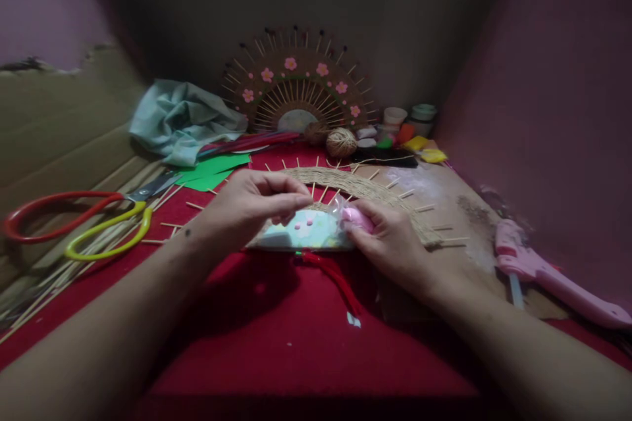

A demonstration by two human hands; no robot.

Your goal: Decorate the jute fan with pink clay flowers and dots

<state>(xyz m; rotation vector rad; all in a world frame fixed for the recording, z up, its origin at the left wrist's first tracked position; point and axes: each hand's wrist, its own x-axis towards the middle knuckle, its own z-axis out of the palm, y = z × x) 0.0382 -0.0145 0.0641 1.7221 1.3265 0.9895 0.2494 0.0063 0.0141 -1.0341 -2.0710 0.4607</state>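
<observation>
A red surface (291, 365) carries a brown board (459, 217), green sheets (212, 171), a red tassel (338, 276) and a woven half-round fan (340, 177).

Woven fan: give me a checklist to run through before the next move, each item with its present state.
1. Woven fan lying in front of both hands: ok.
2. Pink packet gripped in the right hand: ok.
3. Pink bits on the pale panel: ok.
4. Left hand holding a bit: cannot tell; its fingertips are pinched but too blurred.
5. Scissors apart from the hands: ok, off left.
6. Glue gun apart from the hands: ok, far right.
</observation>
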